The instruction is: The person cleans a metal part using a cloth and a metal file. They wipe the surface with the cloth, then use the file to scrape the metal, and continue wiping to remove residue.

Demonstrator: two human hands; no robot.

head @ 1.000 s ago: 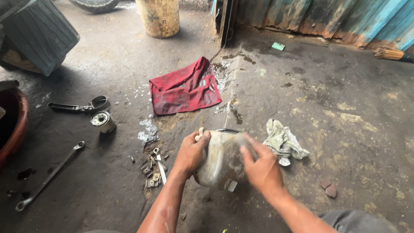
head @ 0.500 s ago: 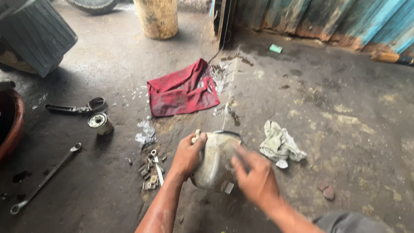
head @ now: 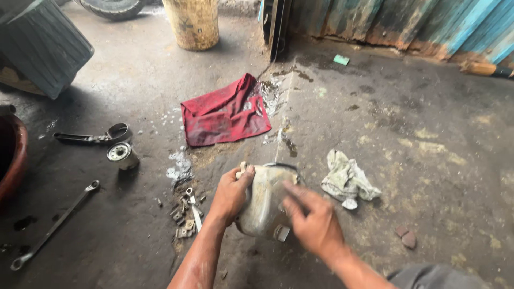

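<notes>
The left hand [head: 231, 194] is gripping a grimy metal cover [head: 263, 206] (underside hidden), the blurred right hand [head: 315, 223] pressing flat, on an oil-stained concrete floor [head: 428, 134].

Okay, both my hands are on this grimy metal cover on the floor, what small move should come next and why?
Probably reach the right hand to the pale rag lying just beside it. The left hand already steadies the metal cover, whose surface looks grimy, and the right hand lies bare on it.

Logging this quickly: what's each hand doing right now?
Left hand: closed, gripping the edge of the grey metal cover.
Right hand: open, fingers flat on the cover, blurred.
</notes>
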